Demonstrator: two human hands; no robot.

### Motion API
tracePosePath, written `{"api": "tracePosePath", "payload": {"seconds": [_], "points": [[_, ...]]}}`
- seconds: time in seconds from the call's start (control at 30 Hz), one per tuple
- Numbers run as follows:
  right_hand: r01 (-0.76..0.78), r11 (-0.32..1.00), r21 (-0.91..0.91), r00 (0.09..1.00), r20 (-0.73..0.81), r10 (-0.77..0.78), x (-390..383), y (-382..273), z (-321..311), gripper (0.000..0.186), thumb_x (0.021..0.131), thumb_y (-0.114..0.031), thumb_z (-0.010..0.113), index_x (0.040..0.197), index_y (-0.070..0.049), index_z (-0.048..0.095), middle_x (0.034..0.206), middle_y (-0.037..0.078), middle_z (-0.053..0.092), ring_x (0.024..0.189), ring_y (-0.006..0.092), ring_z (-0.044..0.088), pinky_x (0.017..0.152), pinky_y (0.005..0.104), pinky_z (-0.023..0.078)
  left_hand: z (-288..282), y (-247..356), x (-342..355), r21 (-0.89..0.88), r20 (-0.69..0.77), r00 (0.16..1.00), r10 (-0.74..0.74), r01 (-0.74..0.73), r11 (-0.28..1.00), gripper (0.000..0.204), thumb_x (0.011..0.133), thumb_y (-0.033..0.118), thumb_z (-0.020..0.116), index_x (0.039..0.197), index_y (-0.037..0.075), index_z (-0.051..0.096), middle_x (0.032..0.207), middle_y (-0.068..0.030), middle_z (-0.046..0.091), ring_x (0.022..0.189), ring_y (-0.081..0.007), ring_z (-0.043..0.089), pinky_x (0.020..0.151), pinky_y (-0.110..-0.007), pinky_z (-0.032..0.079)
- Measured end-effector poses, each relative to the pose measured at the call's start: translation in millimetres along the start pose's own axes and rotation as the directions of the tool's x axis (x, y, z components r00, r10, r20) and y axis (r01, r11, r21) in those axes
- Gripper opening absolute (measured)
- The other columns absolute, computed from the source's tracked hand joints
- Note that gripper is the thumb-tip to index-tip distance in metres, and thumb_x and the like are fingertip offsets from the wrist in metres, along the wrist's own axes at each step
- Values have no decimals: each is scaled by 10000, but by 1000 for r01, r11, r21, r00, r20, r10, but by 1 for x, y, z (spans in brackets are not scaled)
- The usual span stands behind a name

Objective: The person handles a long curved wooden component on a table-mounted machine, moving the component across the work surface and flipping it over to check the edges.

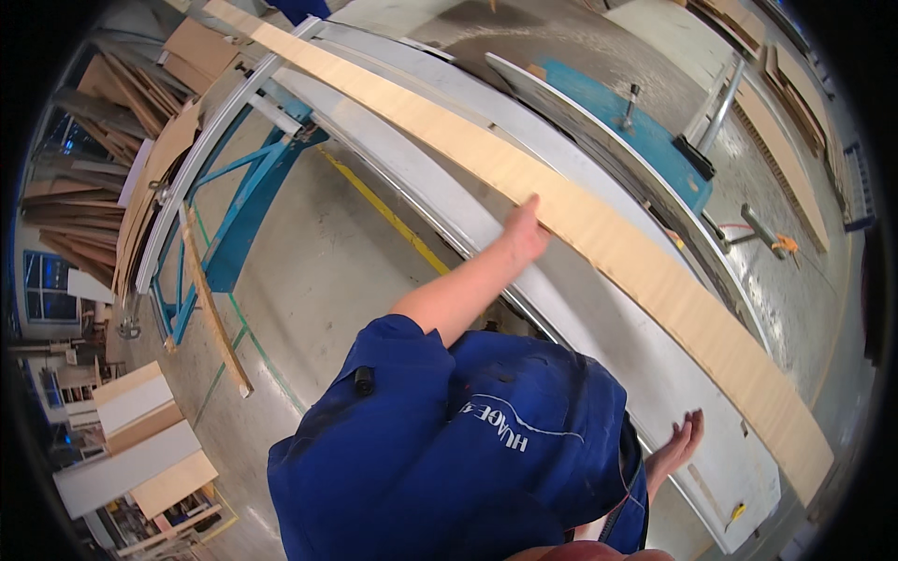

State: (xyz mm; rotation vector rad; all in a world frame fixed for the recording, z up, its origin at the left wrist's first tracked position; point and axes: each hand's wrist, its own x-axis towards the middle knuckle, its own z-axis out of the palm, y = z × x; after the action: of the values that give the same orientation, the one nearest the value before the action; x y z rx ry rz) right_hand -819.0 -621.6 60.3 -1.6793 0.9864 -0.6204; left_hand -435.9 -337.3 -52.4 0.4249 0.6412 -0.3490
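A long, pale wooden board point(449, 140) runs across the view from the far left to the near right. My left hand point(528, 236) grips its near edge about midway, thumb on the top face and the other fingers hidden underneath. Below the board lies the long grey-white bed of a saw table point(692, 411). My right hand point(675, 446) is held over the near side of that bed, apart from the board, its fingers spread and holding nothing.
A metal rail frame on blue legs point(238, 234) stands at the left. Stacked wood offcuts point(84, 215) and flat panels point(140, 449) line the left side. Across the table are a blue machine surface point(608, 122) with a black-handled lever point(631, 103) and a clamp bar point(762, 229).
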Motion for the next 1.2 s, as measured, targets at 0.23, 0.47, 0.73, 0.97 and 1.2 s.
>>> {"api": "tracePosePath", "payload": {"seconds": [0.23, 0.47, 0.73, 0.97, 1.2], "points": [[-291, 562, 774, 927, 374, -35, 95, 6, 76, 565, 1027, -429, 442, 1466, -73, 415, 1487, 75, 459, 1363, 285, 414, 1172, 459, 279, 24, -49, -82, -31, 105, 962, -252, 256, 966, 362, 1056, 229, 445, 1329, -7, 458, 1340, -143, 557, 1212, -283, 573, 1074, -439, 465], [-226, 326, 918, 738, 379, -558, 104, -46, 97, 359, 1023, -302, 474, 1282, -89, 603, 1334, 134, 597, 1260, 295, 532, 1125, 456, 386, 37, -81, -156, -14, 143, 897, -418, 424, 906, 336, 1042, 189, 482, 1337, 30, 455, 1346, -113, 553, 1246, -266, 548, 1090, -449, 443], [-52, 208, 977, 926, 125, -356, 104, -34, 27, 249, 999, -214, 499, 1123, -58, 649, 1096, 131, 656, 1048, 276, 611, 1002, 426, 486, 39, -132, -210, 80, 242, 812, -531, 529, 845, 318, 1046, 227, 485, 1313, 55, 480, 1331, -95, 562, 1244, -233, 539, 1095, -426, 428], [-4, 277, 961, 948, 91, -304, 86, -29, -16, 271, 997, -211, 501, 1175, -42, 617, 1120, 116, 638, 1087, 265, 582, 1026, 422, 461, 37, -171, -242, 185, 223, 756, -615, 587, 789, 342, 1033, 297, 518, 1304, 91, 484, 1293, -58, 577, 1262, -206, 518, 1122, -408, 404], [-204, -57, 977, 893, 162, -419, 82, -52, 0, 258, 1011, -248, 446, 848, -87, 566, 877, 40, 553, 882, 196, 510, 890, 332, 425, 31, -206, -269, 292, 286, 657, -697, 634, 717, 369, 1039, 303, 501, 1323, 70, 465, 1295, -76, 575, 1265, -214, 522, 1150, -423, 385]]}}
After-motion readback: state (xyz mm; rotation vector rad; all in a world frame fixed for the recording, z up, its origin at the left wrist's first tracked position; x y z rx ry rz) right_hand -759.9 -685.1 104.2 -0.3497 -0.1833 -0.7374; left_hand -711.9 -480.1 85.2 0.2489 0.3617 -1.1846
